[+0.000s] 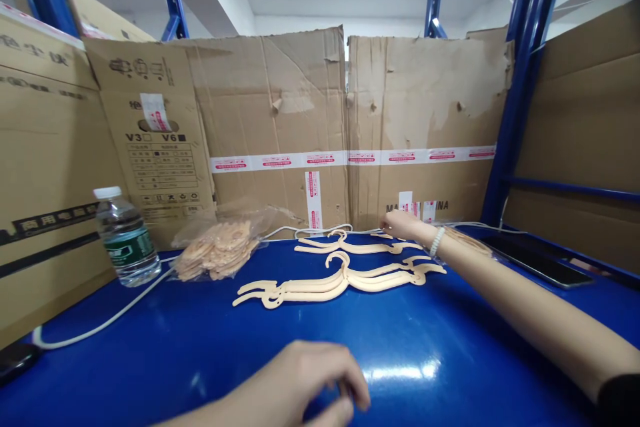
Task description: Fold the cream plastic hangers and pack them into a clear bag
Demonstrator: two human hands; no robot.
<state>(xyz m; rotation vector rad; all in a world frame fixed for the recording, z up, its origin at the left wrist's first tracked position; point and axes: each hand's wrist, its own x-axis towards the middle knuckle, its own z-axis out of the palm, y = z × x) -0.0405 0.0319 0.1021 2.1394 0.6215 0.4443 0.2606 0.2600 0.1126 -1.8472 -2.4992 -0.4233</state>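
Beige folding hangers lie on the blue tabletop (210, 353) in two groups. The nearer stack (320, 285) has its hook pointing away from me; behind it are more beige hangers (360, 247). My right hand (403, 223) reaches over the right part of the far group, its fingers bent down and closed at a beige hanger piece that its palm partly hides. A pale bracelet (437, 241) circles that wrist. Near the table's front, my left hand (320, 380) hovers with loosely curled fingers and a gap to the thumb, nothing between them.
On the left stand a water bottle (127, 240) and a clear bag of beige pieces (220, 250). A phone (540, 261) lies at right, beside more beige pieces (465, 240). A white cable (100, 328) crosses the left side. Cardboard sheets (280, 113) wall the back.
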